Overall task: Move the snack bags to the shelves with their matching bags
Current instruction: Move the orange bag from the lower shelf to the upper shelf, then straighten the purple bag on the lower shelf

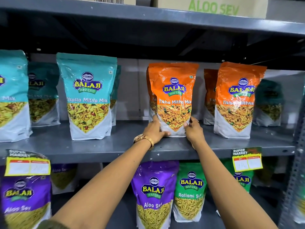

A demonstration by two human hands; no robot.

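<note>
An orange Tikha Mitha Mix bag (173, 96) stands upright on the grey middle shelf (99, 146). My left hand (154, 130), with a gold watch on its wrist, grips the bag's lower left edge. My right hand (194, 131) grips its lower right edge. Another orange bag stands directly behind it, mostly hidden. A second orange Tikha Mitha Mix bag (236, 100) stands to the right, with one more behind that. Teal Khatta Mitha Mix bags (88, 95) fill the shelf's left part.
A dark teal bag (268, 103) stands at the shelf's back right, behind the orange bags. The lower shelf holds purple Aloo Sev bags (153, 194) and green Ratlami Sev bags (189, 194). Yellow price tags (247, 160) hang from the shelf edge. An Aloo Sev carton (212, 7) sits on the top shelf.
</note>
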